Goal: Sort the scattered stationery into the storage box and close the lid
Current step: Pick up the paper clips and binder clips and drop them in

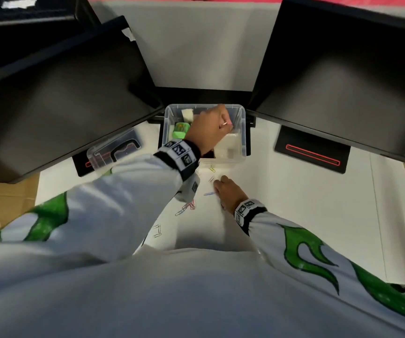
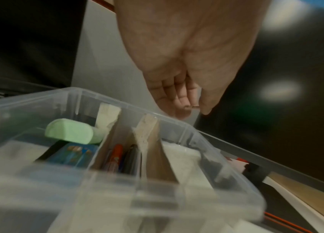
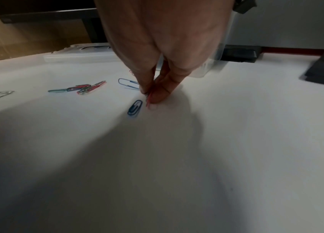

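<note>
My left hand (image 1: 211,129) pinches a thin clip (image 1: 224,123) over the clear plastic storage box (image 1: 242,142), my right hand (image 1: 229,192) pinches a red clip (image 3: 148,99) on the table (image 3: 236,126), and a blue clip (image 3: 135,108) beside its fingertips points away from the wrist.

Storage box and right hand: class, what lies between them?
Head view: two loose paper clips on the white table, between the storage box and the right hand.
</note>
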`<state>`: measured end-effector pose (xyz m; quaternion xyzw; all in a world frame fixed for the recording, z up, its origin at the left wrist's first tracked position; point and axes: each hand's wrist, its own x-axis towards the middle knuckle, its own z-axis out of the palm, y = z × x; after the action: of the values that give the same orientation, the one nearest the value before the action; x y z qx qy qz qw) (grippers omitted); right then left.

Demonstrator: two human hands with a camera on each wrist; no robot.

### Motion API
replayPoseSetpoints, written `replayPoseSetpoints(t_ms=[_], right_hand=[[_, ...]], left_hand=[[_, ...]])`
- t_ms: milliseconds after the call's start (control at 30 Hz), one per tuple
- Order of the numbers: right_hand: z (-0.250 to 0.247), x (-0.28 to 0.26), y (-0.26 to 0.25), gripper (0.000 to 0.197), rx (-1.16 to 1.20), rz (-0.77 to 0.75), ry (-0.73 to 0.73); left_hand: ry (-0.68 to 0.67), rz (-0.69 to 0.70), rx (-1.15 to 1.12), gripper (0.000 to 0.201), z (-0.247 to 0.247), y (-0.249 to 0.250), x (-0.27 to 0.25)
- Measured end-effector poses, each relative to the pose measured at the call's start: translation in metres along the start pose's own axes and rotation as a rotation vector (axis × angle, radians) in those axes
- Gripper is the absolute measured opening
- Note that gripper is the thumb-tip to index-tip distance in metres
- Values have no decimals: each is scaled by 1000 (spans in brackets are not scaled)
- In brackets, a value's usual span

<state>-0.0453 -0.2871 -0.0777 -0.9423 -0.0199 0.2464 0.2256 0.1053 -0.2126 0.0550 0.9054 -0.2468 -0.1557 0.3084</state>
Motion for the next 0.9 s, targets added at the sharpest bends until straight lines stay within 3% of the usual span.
replayPoseSetpoints(t_ms=[133,233,367,433,500,567,733,900], right_hand=[[-4,3,4,13,153,64,42],[-7,7,4,13,202,43,76],[-10,11,-1,39,146,-30,104],[-10,15,-3,49,99,-56,129],[-7,18,-6,54,49,-60,111],[-3,20,-10,54,21,-70,92],[0,22,-16,51,-10,-208,79],[-1,33,-22,61,-57,-189,72]], left_hand=[[-49,-31,103,28,-1,-6,20],[-27,8,33,15,-7,-7,-4],[-27,87,-95,7,-19,-31,-63],[-12,113,63,13,-23,-56,-83],[-72,96,319,30,-24,-79,-90],[-116,78,437,33,-23,-90,-91],[-68,197,476,25,-34,-94,-78],[20,241,456,21,-60,-89,-55]])
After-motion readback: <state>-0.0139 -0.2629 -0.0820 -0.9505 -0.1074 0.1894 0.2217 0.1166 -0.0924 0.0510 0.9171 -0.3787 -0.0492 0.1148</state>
